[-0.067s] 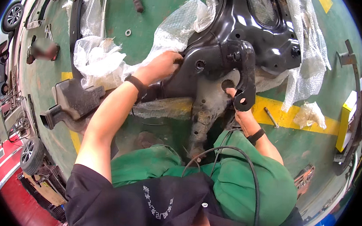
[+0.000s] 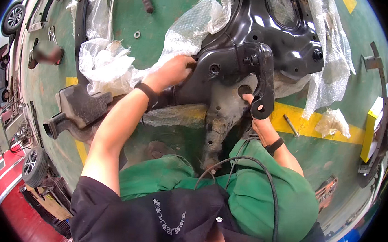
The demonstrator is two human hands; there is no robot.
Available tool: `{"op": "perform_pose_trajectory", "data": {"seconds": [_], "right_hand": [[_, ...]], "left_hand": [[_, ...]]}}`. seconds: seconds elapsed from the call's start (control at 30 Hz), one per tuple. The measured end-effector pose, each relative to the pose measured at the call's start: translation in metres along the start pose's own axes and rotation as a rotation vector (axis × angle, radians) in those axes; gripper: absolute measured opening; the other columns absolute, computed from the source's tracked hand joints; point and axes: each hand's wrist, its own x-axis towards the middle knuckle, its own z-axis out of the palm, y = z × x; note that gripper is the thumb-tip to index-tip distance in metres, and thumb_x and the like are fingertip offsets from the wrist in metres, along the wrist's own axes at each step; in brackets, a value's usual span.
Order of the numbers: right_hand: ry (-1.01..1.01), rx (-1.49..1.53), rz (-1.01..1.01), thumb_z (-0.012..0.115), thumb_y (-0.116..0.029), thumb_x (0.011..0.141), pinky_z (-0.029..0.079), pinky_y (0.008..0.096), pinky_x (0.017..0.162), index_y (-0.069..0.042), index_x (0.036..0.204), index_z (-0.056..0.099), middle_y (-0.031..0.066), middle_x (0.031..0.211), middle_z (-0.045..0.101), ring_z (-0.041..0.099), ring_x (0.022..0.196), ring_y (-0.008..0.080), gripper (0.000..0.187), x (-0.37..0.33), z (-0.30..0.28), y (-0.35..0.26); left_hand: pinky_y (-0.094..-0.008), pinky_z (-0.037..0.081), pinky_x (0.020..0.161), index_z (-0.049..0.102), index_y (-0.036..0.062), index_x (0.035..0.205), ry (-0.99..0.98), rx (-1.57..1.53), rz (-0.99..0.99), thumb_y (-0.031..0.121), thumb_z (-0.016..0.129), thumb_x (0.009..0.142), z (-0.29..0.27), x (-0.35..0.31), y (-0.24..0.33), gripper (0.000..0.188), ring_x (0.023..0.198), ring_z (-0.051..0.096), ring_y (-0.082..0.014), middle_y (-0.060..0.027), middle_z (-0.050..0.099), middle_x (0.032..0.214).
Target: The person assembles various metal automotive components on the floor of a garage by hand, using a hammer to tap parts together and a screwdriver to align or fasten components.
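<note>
A person in green trousers and a black shirt crouches over a large black metal frame [image 2: 272,32] lying on a green floor [image 2: 165,11], seen from above. The frame fills the picture from the centre toward 1 o'clock, partly wrapped in clear bubble wrap [image 2: 187,30]. The left hand [image 2: 172,72], with a black band at the wrist, sits just left of centre, fingers curled over the frame's left edge where wrap meets metal; it grips that edge. The right hand [image 2: 255,114] reaches up from 5 o'clock to a black bracket arm [image 2: 265,81] that hangs down from the frame at centre; the fingers touch the arm's lower end near its round hole, but whether they close around it cannot be told, since the arm hides most of them. A dusty grey part [image 2: 216,122] lies under the frame, below centre. A dark plastic moulding [image 2: 75,110] rests on the floor at 9 o'clock, just beside the left forearm. A yellow floor line [image 2: 319,125] runs across at 3 o'clock, with a bolt [image 2: 291,125] lying on it and a crumpled wad of wrap [image 2: 333,121] next to the bolt. A washer [image 2: 137,35] lies at 11 o'clock. A black cable [image 2: 262,170] loops over the right knee at 5 o'clock.
</note>
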Motion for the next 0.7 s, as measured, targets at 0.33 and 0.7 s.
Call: {"op": "perform_pose_trajectory", "data": {"seconds": [0.33,0.7], "right_hand": [[0.138,-0.088,0.013,0.049,-0.018,0.104,0.056,0.0353,0.085,0.000,0.125,0.059,0.0128,0.108,0.071,0.070,0.102,0.0268,0.031,0.004,-0.011,0.025],[0.198,-0.308,-0.108,0.067,-0.006,0.088,0.049,0.0301,0.080,0.000,0.108,0.063,0.0042,0.097,0.065,0.061,0.085,0.0166,0.021,0.002,0.012,-0.007]], "left_hand": [[-0.0420,0.052,0.089,0.070,0.0013,0.108,-0.082,-0.023,0.117,0.010,0.068,0.083,-0.013,0.004,0.000,0.026,0.100,0.067,-0.0378,-0.0200,0.072,0.104],[-0.0440,0.050,0.092,0.068,0.0017,0.110,0.032,-0.017,0.050,0.011,0.066,0.083,-0.003,-0.006,0.008,0.028,0.104,0.064,-0.0392,-0.0209,0.068,0.105]]}}
